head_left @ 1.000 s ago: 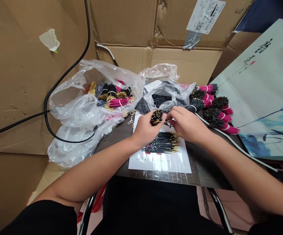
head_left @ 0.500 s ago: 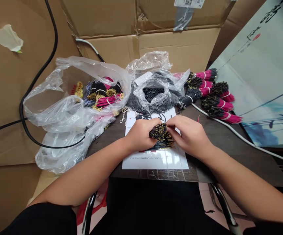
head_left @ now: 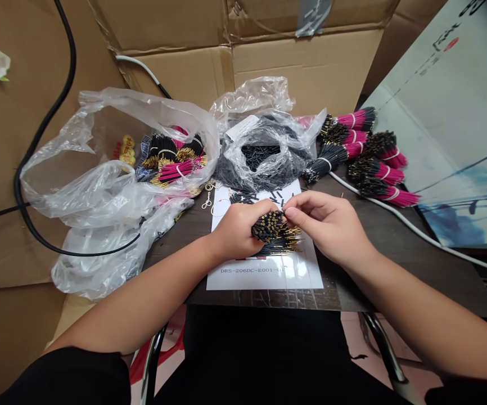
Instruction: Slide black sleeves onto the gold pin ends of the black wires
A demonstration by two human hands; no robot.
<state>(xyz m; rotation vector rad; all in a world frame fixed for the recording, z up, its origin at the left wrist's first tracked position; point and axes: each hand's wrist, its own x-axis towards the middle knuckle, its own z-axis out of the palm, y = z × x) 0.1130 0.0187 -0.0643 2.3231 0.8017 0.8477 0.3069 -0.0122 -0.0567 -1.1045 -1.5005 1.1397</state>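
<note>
The sheet of white paper (head_left: 264, 277) under the hands carries a printed code, "DRS-206DC-E001-", with the characters after it too blurred to read. The left hand (head_left: 238, 232) is clenched around a bundle of black wires with gold pin ends (head_left: 270, 232), which sits on the sheet with its pins angled up and to the right. The right hand (head_left: 328, 226) has lifted a little away from the bundle compared with the earlier frame, when it pressed in from the side. Its thumb and fingertips (head_left: 289, 212) now pinch together just beside the bundle's top, and whether they hold a single wire is too small to tell. Both forearms reach forward over a dark tabletop (head_left: 378, 270). Beyond the left hand lies a clear plastic bag of short black pieces (head_left: 264, 153), and further left is a bag of pink and black wire bundles (head_left: 176, 169). Right of the right hand, pink-and-black wire bundles tied with white bands (head_left: 372, 166) lie in a heap.
</note>
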